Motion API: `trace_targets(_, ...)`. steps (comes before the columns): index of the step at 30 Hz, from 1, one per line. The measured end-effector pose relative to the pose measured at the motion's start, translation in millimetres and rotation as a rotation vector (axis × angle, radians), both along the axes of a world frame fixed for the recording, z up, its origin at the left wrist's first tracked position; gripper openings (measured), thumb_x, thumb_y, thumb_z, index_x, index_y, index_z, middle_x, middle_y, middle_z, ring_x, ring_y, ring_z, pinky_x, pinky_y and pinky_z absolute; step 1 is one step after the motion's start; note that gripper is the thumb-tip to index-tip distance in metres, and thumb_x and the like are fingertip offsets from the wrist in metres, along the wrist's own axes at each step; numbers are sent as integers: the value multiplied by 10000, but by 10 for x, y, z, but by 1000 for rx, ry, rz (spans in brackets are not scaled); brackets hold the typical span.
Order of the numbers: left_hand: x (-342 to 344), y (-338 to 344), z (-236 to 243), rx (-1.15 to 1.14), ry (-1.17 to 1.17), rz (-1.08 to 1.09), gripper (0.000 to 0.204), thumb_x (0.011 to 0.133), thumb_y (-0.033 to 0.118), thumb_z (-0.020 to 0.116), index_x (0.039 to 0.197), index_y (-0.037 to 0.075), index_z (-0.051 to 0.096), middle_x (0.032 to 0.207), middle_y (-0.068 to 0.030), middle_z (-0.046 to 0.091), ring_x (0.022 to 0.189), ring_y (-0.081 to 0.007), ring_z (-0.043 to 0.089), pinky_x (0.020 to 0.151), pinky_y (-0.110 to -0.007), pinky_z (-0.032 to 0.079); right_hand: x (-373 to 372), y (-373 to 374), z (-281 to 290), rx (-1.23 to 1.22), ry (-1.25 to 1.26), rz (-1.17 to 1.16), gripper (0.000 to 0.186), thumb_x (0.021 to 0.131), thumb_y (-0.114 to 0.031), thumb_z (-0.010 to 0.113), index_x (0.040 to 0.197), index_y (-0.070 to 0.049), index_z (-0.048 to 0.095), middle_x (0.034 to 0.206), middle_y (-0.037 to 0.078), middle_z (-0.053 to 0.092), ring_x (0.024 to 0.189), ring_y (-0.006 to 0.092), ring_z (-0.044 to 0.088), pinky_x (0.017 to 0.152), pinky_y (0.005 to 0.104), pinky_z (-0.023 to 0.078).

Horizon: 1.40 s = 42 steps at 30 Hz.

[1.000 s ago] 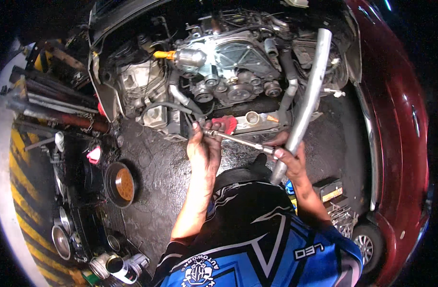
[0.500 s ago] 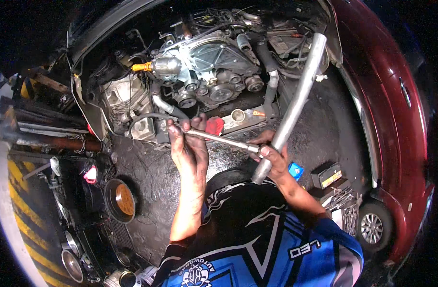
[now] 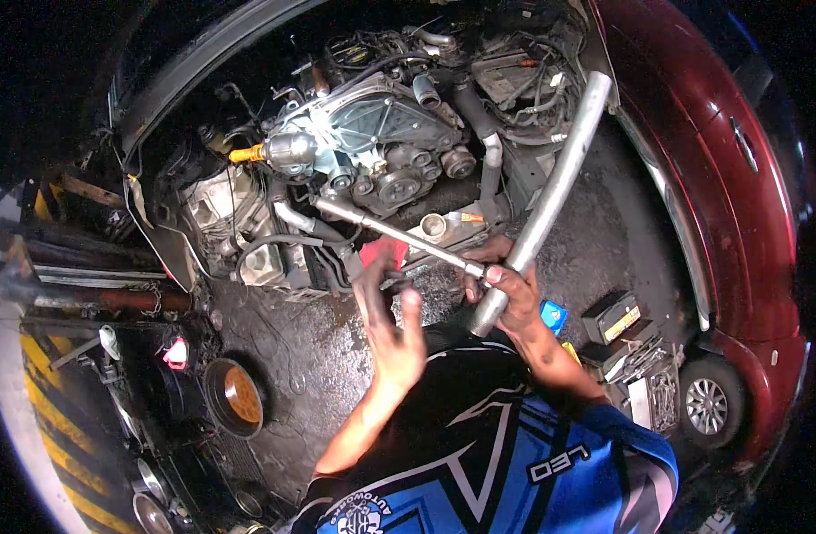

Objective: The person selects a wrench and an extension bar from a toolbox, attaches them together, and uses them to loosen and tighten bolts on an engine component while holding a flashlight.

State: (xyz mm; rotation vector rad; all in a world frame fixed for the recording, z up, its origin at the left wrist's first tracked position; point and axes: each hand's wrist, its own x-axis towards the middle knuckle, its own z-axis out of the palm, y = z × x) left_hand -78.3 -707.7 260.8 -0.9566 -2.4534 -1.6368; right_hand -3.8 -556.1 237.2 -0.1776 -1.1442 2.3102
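My right hand [image 3: 520,303] is wrapped around the lower part of a long, thick metal pipe [image 3: 559,182], which slants up to the right. The same hand also grips one end of a slim steel wrench bar [image 3: 417,240]. That bar points up and left, its thicker handle end in front of the engine; its gripped end is partly hidden by my fingers. Below the bar, my left hand [image 3: 390,325] is open and holds nothing, with the thumb apart from the fingers. A red cloth [image 3: 383,254] lies just beyond my left fingertips.
Ahead is an exposed engine [image 3: 385,133] with a lit work lamp [image 3: 288,153] on it. A round cup [image 3: 434,225] sits on the front crossmember. A pan of brownish liquid [image 3: 234,398] stands at left, a tool tray [image 3: 653,387] and battery [image 3: 611,318] at right, beside a red car [image 3: 702,160].
My left hand has let go of the wrench bar and dropped down and to the right. The right hand keeps its hold on bar and pipe. The view has shifted slightly.
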Motion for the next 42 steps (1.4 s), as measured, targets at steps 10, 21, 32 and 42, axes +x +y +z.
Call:
trace_targets(10, 75, 778, 367, -389, 197, -499, 622, 882, 401, 617, 1264, -77, 507, 1134, -244, 575, 1135, -393, 505, 987, -477, 395, 193, 114, -862, 350, -269, -161, 448, 850, -354, 679, 1127, -21, 565, 904, 15, 616, 815, 89, 571, 706, 257, 476)
trace_targets(21, -88, 911, 591, -34, -184, -387, 503, 901, 334, 644, 1217, -43, 536, 1039, -259, 627, 1001, -391, 611, 870, -449, 476, 205, 133, -785, 323, -109, -145, 540, 832, -366, 719, 1186, -11, 518, 1086, 66, 608, 990, 142, 553, 852, 314, 450)
trace_targets(32, -854, -955, -204, -571, -38, 9, 385, 819, 371, 739, 852, -1, 646, 681, -196, 609, 618, -327, 630, 616, -407, 484, 375, 981, -424, -232, 28, -696, 150, 928, -198, 569, 984, -59, 576, 656, -59, 376, 579, 68, 344, 592, 240, 308)
trace_targets(42, -613, -1501, -523, -710, -156, -11, 367, 792, 370, 760, 958, 50, 691, 829, -164, 689, 777, -336, 685, 705, -392, 525, 93, 1268, -211, -391, 318, -500, 174, 936, -155, 531, 1012, 0, 553, 666, -25, 379, 588, 99, 335, 599, 264, 316)
